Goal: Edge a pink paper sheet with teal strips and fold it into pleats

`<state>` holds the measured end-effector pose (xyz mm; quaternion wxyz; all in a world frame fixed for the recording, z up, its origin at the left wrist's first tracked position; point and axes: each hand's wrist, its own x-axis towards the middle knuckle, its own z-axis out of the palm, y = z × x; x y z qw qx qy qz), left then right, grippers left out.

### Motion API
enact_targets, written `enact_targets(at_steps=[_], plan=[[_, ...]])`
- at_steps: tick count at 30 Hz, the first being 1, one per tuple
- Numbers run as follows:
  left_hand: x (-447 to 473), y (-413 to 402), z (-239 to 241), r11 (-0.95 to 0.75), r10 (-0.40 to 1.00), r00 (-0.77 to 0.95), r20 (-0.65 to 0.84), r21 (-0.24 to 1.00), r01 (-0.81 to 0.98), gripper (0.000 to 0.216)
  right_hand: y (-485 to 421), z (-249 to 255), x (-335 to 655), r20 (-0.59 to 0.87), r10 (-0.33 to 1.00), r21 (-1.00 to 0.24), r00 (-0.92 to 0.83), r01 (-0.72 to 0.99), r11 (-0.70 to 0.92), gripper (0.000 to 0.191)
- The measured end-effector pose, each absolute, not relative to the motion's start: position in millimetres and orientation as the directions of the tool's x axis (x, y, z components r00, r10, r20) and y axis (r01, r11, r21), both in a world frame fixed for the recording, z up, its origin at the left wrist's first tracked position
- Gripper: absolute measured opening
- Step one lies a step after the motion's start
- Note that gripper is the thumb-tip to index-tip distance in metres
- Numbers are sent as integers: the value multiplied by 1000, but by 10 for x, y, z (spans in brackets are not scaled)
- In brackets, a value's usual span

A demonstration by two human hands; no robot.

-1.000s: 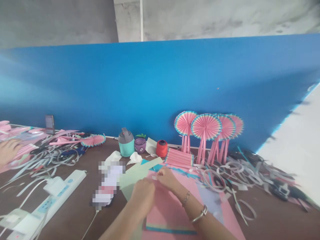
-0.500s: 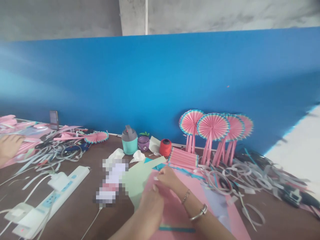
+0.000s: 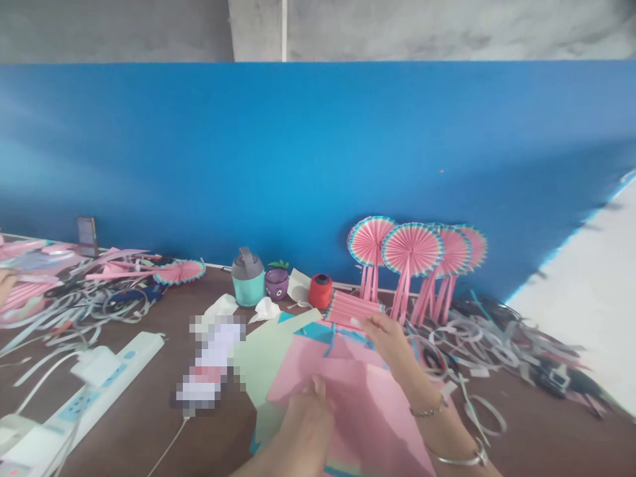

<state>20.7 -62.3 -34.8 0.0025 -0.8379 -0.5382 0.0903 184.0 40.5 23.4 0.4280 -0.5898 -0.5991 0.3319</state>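
Observation:
My left hand (image 3: 309, 407) is closed at the bottom centre, thumb uppermost, on a pink paper sheet (image 3: 370, 404) that bows up slightly. My right hand (image 3: 388, 341), with a chain bracelet and a metal bangle on its wrist, is above the stack's far right side. Its fingers are loosely bent and apart from the sheet; a small white patch shows at the fingertips. Beneath lie more pink sheets, pale green paper (image 3: 263, 354) and blue paper strips (image 3: 311, 329). A pleated pink paper piece (image 3: 350, 306) sits just beyond my right hand.
Round pink pleated fans (image 3: 412, 250) lean against the blue partition (image 3: 278, 159). A turquoise bottle (image 3: 249, 286), purple pot (image 3: 277, 285) and red spool (image 3: 320, 291) stand nearby. Tangled white strips (image 3: 489, 344) lie right; a power strip (image 3: 106, 391) lies left. Another person's hand (image 3: 6, 285) shows far left.
My right hand has moved right, away from my left hand. The pink sheet's far edge now shows, slightly raised. The view has shifted a little to the right.

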Motion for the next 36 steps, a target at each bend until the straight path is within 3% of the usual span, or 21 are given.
enact_targets(at_steps=[4, 9, 14, 23, 30, 36], plan=[[212, -627, -196, -418, 900, 401, -173, -78, 905, 44, 353, -10, 1550, 127, 980, -750, -151, 632, 195, 24], [174, -643, 44, -437, 878, 400, -265, -99, 894, 61, 311, -258, 1296, 150, 974, -644, -169, 731, 226, 34], [132, -607, 144, -442, 857, 416, -305, -22, 897, 65, 329, -268, 1291, 129, 975, -624, -183, 749, 223, 36], [91, -607, 85, -440, 877, 434, -208, 21, 898, 52, 303, -286, 1235, 102, 985, -576, -136, 799, 170, 40], [75, -608, 31, -450, 868, 448, -213, 46, 892, 71, 301, -304, 1231, 121, 985, -552, -120, 817, 167, 36], [59, -627, 33, -428, 886, 435, -161, 76, 900, 53, 284, -334, 1209, 152, 984, -532, -96, 831, 164, 32]])
